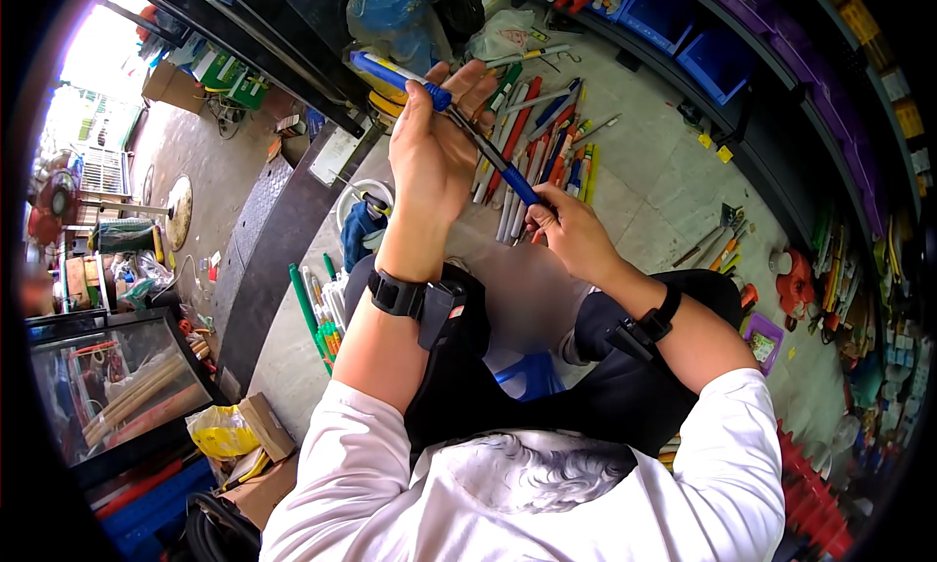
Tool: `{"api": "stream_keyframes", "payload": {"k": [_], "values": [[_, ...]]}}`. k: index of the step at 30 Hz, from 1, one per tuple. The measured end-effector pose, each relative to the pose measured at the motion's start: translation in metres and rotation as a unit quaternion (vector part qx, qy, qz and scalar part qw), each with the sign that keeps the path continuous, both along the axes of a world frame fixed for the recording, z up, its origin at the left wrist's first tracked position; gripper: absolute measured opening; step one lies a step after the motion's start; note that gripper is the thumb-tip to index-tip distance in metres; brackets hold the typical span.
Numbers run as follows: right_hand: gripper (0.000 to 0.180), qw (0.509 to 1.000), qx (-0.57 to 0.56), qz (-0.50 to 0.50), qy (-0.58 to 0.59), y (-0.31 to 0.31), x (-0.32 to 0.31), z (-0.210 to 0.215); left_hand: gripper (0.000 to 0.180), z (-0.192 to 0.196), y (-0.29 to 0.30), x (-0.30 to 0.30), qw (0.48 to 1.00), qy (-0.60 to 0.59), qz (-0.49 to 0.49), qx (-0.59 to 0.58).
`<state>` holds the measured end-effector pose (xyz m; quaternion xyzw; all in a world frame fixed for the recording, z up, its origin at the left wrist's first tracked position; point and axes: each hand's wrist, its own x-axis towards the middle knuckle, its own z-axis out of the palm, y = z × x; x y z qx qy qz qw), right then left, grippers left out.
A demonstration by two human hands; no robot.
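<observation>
My left hand (434, 147) is raised and shut on a long tool with blue handle grips (400, 77) and a dark shaft. My right hand (571, 230) grips the same tool lower down, at its other blue end (520, 186). The tool slants from upper left to lower right between both hands. Behind it, a row of several long red, blue, green and grey tools (537, 152) lies on the concrete floor (664, 181). Both wrists wear black bands with small devices.
Green and white sticks (320, 313) lie on the floor at my left. Blue bins (717, 59) sit on dark shelving at the upper right. A glass-topped case (117, 386) stands at the left. More small tools (722, 240) lie at the right.
</observation>
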<state>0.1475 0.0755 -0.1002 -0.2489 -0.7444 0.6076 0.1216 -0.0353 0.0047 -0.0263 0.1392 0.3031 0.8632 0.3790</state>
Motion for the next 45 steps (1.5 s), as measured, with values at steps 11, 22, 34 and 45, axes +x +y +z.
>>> {"api": "stream_keyframes", "payload": {"k": [11, 22, 34, 45], "values": [[0.021, 0.970, 0.167, -0.118, 0.129, 0.005, 0.000, 0.026, 0.036, -0.001, 0.011, 0.025, 0.970, 0.192, -0.054, -0.138], [0.018, 0.943, -0.283, -0.037, 0.169, 0.023, 0.013, 0.046, 0.035, -0.008, 0.020, 0.047, 0.976, 0.125, -0.153, -0.095], [0.023, 0.971, 0.193, -0.124, 0.067, 0.023, 0.012, 0.036, 0.033, -0.017, 0.034, 0.062, 0.976, 0.131, -0.117, -0.126], [0.024, 0.933, 0.338, -0.121, 0.035, 0.026, 0.018, 0.048, 0.030, -0.015, 0.042, 0.069, 0.982, 0.098, -0.041, -0.156]]}}
